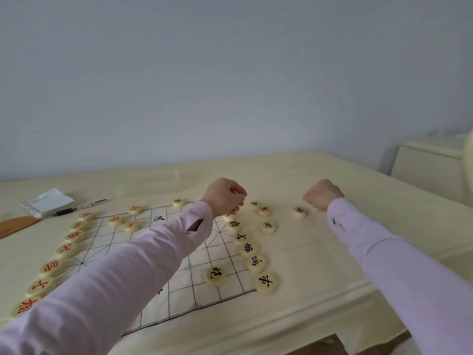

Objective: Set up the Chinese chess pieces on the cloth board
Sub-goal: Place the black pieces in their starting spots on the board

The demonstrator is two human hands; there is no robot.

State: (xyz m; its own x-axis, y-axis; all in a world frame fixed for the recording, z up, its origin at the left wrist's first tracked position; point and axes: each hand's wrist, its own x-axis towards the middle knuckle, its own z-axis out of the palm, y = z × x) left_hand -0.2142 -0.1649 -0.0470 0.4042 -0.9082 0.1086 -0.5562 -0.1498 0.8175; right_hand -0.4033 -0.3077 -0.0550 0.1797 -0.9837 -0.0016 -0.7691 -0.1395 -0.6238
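Fists on both sides! Left hand [225, 198] hovers curled over the far right edge of the board [204, 298], above the black pieces [247, 249] lined along it; can't tell if it holds one. Right hand [323, 194] is balled tight, nothing showing, just beside a loose piece [300, 212] off the cloth. Red pieces [67, 249] line the left edge.

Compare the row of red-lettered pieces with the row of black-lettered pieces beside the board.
The red row lines the cloth board's left edge; the black row lines its right edge. The red row's characters are red, the black row's black. The red row shows more pieces than the black row. Both are pale round discs lying flat, characters up.
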